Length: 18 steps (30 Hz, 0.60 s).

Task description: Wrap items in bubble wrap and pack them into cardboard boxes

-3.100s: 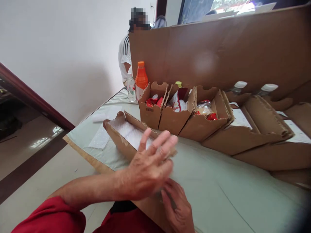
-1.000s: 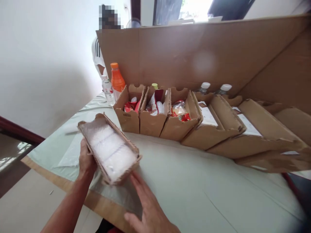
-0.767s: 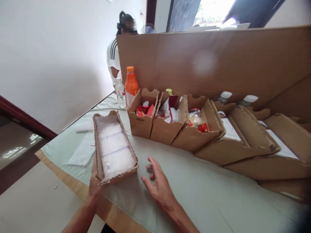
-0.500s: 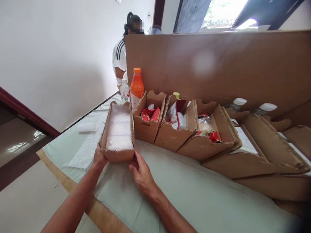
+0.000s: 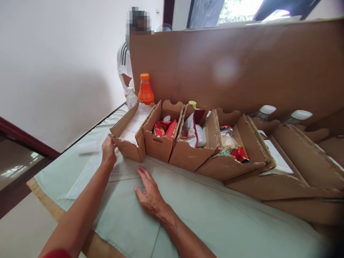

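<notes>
A narrow cardboard box (image 5: pixel 129 149) stands at the left end of a row of boxes, close beside its neighbour. White wrapped material (image 5: pixel 137 123), perhaps bubble wrap, lies inside it. My left hand (image 5: pixel 109 152) is at the box's near left corner, its fingers bent against the outer side and partly hidden. Just in front of the box, my right hand (image 5: pixel 149 190) is held over the cloth with fingers apart and nothing in them. The neighbouring cardboard box (image 5: pixel 157 145) contains red packets (image 5: pixel 168 129).
More cardboard boxes (image 5: pixel 193 157) with packets run rightward. An orange bottle (image 5: pixel 146 91) and a clear bottle (image 5: pixel 131 98) stand behind the left box. Flat bubble wrap (image 5: pixel 83 179) lies left on the green cloth (image 5: pixel 204 208). A tall cardboard panel (image 5: pixel 188 64) rises behind; a person (image 5: pixel 124 64) is beyond it.
The white-filled box has moved away from me and right, up against the row. My right hand has come off it and opened; my left hand stays at its corner.
</notes>
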Available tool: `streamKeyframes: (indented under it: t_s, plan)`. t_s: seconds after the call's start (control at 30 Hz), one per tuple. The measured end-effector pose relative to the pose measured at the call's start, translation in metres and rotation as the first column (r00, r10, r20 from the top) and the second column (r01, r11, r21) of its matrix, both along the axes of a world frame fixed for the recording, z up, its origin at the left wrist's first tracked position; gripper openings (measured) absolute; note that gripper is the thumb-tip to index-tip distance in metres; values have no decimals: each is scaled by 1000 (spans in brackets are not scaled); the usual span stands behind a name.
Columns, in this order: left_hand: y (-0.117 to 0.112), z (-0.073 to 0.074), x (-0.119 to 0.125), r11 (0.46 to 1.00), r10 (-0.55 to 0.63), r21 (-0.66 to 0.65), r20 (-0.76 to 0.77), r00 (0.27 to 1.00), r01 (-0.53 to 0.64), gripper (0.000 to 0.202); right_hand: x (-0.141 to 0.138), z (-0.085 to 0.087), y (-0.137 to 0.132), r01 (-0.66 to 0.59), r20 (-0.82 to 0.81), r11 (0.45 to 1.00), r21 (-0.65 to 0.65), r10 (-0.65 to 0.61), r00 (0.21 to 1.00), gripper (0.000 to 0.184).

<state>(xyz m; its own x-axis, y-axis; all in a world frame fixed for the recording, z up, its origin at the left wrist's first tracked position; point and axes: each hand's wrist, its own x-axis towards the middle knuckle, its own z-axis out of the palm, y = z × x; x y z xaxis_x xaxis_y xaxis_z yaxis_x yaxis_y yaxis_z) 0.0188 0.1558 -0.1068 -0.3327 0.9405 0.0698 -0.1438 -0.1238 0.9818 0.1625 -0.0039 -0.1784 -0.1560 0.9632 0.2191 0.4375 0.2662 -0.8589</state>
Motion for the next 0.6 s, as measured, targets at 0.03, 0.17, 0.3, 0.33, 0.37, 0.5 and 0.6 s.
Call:
streamKeyframes:
  t_s: [0.03,0.17,0.3,0.33,0.37,0.5,0.6]
  plan:
    - [-20,-7,-3,1000,16,-9,-22,1000,-16,39,0,1,1,1,11,1000,13,-1,1000,72]
    - [-85,-39,4,998,-58,-30,-202,978,53,54,-4,4,3,33,66,997,67,-37,997,60]
    - [-85,-48,28,996,-93,-8,-272,958,94,45,-4,14,-12,96,108,989,111,-108,988,40]
    - [-79,-47,31,996,-90,-3,-272,958,93,44,0,20,-18,114,120,986,126,-129,984,37]
    - [-73,-45,33,996,-89,3,-273,958,94,44,5,28,-23,131,132,981,142,-150,980,36]
    - [-69,-47,32,989,-139,20,-278,951,150,46,37,84,-26,216,167,949,229,-257,952,44]
    - [-86,-58,36,975,-207,17,-281,937,221,53,52,135,-4,270,353,913,307,-373,858,55]
